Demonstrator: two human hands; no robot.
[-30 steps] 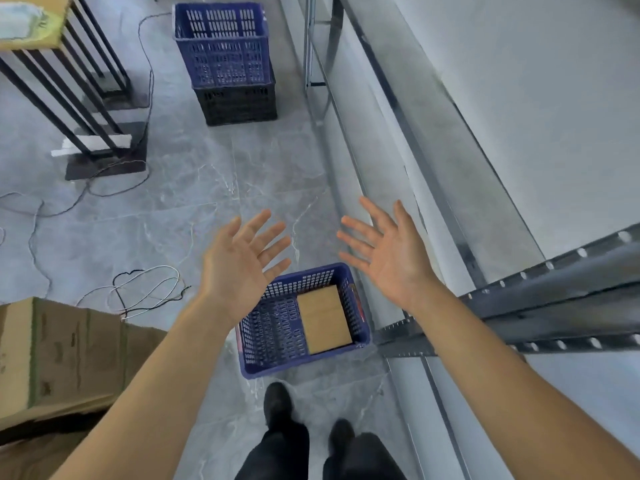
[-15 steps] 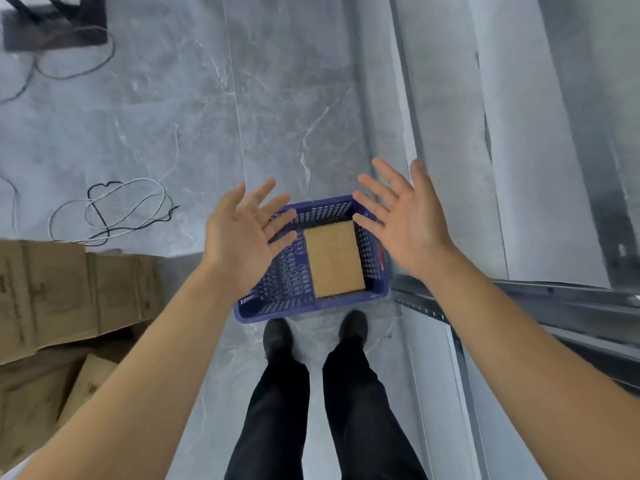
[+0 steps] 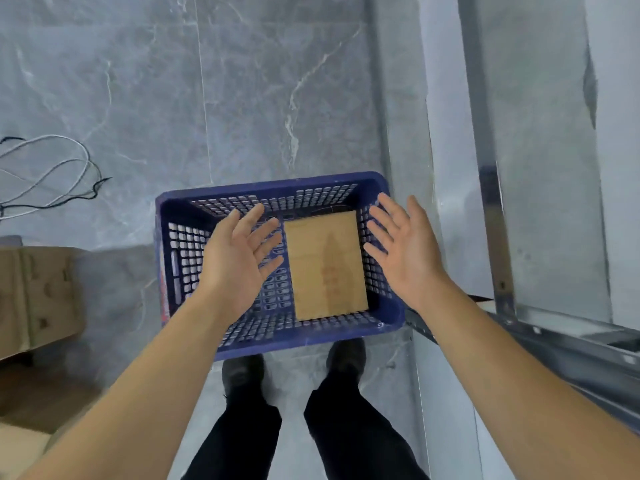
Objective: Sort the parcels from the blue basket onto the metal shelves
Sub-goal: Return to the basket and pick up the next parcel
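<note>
A blue plastic basket [image 3: 180,202] stands on the grey floor just in front of my feet. One flat brown cardboard parcel [image 3: 325,265] lies in its right half. My left hand [image 3: 239,261] hovers above the basket's left half, palm facing right, fingers spread, holding nothing. My right hand [image 3: 405,247] is over the basket's right wall, palm facing left, fingers apart and empty. The parcel lies between the two hands and below them, untouched. The metal shelves [image 3: 568,344] run along the right side.
Cardboard boxes [image 3: 38,292] sit on the floor at the left. A loose coil of white and black cable [image 3: 52,174] lies on the floor at the upper left. My black shoes [image 3: 242,372] stand right behind the basket. A shelf upright [image 3: 485,168] rises at the right.
The view has tilted down and closed in on the basket. Both open hands have dropped from above the basket down to either side of the parcel.
</note>
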